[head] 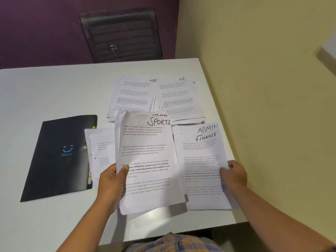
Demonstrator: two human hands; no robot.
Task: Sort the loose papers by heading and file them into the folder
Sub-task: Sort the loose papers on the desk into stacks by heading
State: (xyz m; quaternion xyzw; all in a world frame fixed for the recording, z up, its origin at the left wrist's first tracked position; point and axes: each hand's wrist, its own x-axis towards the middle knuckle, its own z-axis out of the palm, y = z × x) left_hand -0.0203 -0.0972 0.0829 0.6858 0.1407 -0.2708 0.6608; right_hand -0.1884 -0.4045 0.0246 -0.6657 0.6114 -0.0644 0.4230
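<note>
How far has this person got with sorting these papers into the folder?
Done: two HR sheets lie side by side at the far side of the table. In hand: the left hand holds a SPORTS sheet, and the right hand pinches a FINANCE sheet. Left: other sheets lie loose, and the folder lies shut, with no filing seen yet.
</note>
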